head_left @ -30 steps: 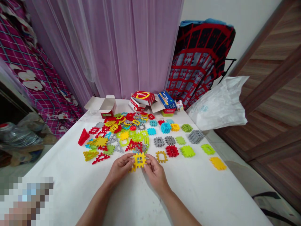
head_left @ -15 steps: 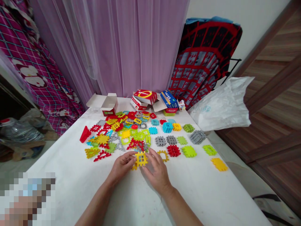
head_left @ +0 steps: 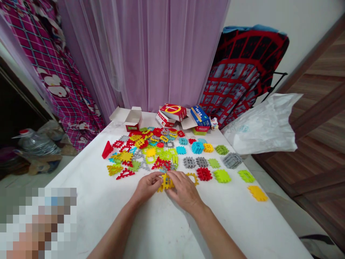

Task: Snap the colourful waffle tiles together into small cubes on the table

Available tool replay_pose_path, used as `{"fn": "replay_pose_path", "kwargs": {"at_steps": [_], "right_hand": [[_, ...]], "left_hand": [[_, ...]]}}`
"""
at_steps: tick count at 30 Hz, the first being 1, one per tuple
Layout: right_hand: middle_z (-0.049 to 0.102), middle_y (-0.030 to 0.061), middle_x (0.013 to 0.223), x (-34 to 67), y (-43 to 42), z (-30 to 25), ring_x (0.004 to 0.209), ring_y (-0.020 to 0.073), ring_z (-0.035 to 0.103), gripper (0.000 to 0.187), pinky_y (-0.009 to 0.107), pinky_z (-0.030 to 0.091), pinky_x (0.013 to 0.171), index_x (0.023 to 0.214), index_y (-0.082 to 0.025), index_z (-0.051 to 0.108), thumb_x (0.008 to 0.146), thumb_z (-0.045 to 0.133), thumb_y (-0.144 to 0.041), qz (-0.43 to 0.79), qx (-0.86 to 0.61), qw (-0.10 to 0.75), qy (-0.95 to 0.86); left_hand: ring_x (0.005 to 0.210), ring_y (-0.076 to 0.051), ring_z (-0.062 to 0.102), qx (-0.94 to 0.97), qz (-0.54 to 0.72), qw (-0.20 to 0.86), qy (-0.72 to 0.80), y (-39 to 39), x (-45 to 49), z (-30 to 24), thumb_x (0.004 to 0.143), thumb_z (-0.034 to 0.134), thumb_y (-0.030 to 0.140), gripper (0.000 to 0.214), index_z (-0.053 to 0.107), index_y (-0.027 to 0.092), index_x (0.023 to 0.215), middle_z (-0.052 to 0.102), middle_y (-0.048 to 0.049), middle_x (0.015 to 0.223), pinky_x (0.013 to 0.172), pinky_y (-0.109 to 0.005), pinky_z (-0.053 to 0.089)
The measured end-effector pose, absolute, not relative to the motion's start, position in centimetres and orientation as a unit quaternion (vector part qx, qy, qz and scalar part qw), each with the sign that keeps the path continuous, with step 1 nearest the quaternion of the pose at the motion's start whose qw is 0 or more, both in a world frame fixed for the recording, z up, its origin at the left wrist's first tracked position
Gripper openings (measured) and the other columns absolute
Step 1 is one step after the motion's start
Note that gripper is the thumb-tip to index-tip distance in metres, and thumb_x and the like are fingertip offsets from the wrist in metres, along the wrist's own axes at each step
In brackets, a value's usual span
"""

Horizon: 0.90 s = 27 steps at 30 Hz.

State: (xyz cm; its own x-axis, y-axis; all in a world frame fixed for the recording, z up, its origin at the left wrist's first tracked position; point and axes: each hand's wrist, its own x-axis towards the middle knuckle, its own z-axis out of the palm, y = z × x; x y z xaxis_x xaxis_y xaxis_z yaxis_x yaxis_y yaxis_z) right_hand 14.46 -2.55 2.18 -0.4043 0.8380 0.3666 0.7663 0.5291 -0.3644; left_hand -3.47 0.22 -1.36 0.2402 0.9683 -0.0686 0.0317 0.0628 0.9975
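Near the middle of the white table, both my hands are on yellow window-patterned building tiles point(head_left: 168, 182). My left hand point(head_left: 147, 186) pinches the left side between thumb and fingers. From the right, my right hand point(head_left: 185, 190) curls over the other side, its fingers covering part of the yellow piece. A yellow ring-shaped tile point(head_left: 194, 177) lies just beyond my right fingers. Behind my hands spreads a mixed heap of toothed tiles, with red triangles point(head_left: 161, 164) closest. To the right lie a red stack point(head_left: 204, 174) and a lime-green stack point(head_left: 222, 176).
Grey stacks point(head_left: 233, 160), a blue stack point(head_left: 197, 147) and a yellow tile point(head_left: 257, 193) sit on the table's right side. Along the back stand an open box point(head_left: 133, 120), a red box point(head_left: 174, 111) and a blue box point(head_left: 199, 116). A white plastic bag point(head_left: 266, 122) hangs at the right edge.
My right hand has closed further over the yellow tiles, covering more of them. The whole view has shifted, so the table's contents appear slightly farther right.
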Motion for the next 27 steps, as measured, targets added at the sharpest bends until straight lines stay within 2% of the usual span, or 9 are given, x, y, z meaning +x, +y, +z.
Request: {"fn": "replay_pose_path", "kwargs": {"at_steps": [6,11,14,17,19,21,24,27], "right_hand": [[0.062,0.0098,0.117,14.1,-2.3,2.3,0.107,0.0266,0.055,0.049,0.040,0.047,0.090,0.119,-0.020,0.057,0.072,0.062,-0.013,0.039,-0.486,0.222,-0.844],[0.061,0.0078,0.111,14.2,-2.4,2.4,0.104,0.0244,0.056,0.043,0.037,0.046,0.089,0.113,-0.021,0.057,0.072,0.063,-0.015,0.077,-0.513,0.225,-0.825],[0.060,0.0070,0.110,15.1,-2.2,3.3,0.104,0.0234,0.055,0.043,0.035,0.046,0.088,0.112,-0.021,0.056,0.070,0.065,-0.019,0.095,-0.525,0.231,-0.814],[0.060,0.0066,0.112,17.9,-1.3,5.0,0.105,0.0218,0.055,0.045,0.032,0.045,0.089,0.113,-0.021,0.056,0.069,0.065,-0.018,0.088,-0.536,0.229,-0.808],[0.059,0.0068,0.113,20.8,0.0,6.5,0.107,0.0215,0.055,0.045,0.032,0.044,0.091,0.112,-0.021,0.056,0.068,0.064,-0.016,0.067,-0.558,0.224,-0.796],[0.058,0.0075,0.116,24.3,1.7,8.0,0.110,0.0217,0.054,0.047,0.033,0.042,0.094,0.114,-0.020,0.056,0.068,0.063,-0.014,0.036,-0.590,0.219,-0.776],[0.054,0.0089,0.124,29.7,5.1,9.9,0.117,0.0225,0.050,0.053,0.036,0.039,0.099,0.119,-0.021,0.056,0.068,0.066,-0.020,0.004,-0.627,0.172,-0.759],[0.043,0.0124,0.139,33.7,8.5,10.9,0.129,0.0285,0.040,0.056,0.043,0.033,0.104,0.119,-0.023,0.058,0.065,0.072,-0.028,-0.007,-0.682,0.089,-0.726]], "left_hand": [[0.052,-0.009,0.051,0.544,0.406,0.571,0.461,0.3,-3.2,-1.8,0.067,0.069,0.043,0.041,0.069,0.015,0.097,0.060,0.0024,0.060,0.051,-0.021,0.040],[0.054,-0.011,0.056,0.591,0.389,0.538,0.458,0.0,-3.1,-1.0,0.074,0.062,0.044,0.043,0.068,0.015,0.105,0.065,0.0005,0.065,0.052,-0.021,0.042],[0.063,-0.015,0.063,0.665,0.371,0.432,0.483,0.6,-3.4,0.7,0.080,0.057,0.043,0.039,0.069,0.020,0.109,0.072,-0.0011,0.073,0.058,-0.023,0.046],[0.069,-0.020,0.067,0.706,0.367,0.270,0.542,2.4,-4.1,2.2,0.083,0.054,0.046,0.036,0.071,0.023,0.105,0.076,-0.0034,0.083,0.065,-0.028,0.049],[0.087,-0.024,0.068,0.736,0.369,0.168,0.542,4.0,-4.7,2.2,0.085,0.051,0.046,0.035,0.071,0.023,0.103,0.075,-0.0071,0.100,0.079,-0.032,0.050],[0.095,-0.025,0.067,0.763,0.370,0.086,0.523,5.6,-5.4,1.4,0.087,0.049,0.045,0.034,0.070,0.022,0.102,0.074,-0.0086,0.102,0.086,-0.035,0.048],[0.095,-0.025,0.067,0.772,0.384,-0.009,0.507,7.4,-6.3,-0.7,0.089,0.046,0.044,0.035,0.069,0.021,0.102,0.074,-0.0096,0.102,0.086,-0.038,0.049],[0.093,-0.025,0.067,0.763,0.409,-0.078,0.494,8.2,-7.0,-2.5,0.090,0.044,0.043,0.035,0.068,0.020,0.101,0.074,-0.0093,0.099,0.085,-0.040,0.050]]}}
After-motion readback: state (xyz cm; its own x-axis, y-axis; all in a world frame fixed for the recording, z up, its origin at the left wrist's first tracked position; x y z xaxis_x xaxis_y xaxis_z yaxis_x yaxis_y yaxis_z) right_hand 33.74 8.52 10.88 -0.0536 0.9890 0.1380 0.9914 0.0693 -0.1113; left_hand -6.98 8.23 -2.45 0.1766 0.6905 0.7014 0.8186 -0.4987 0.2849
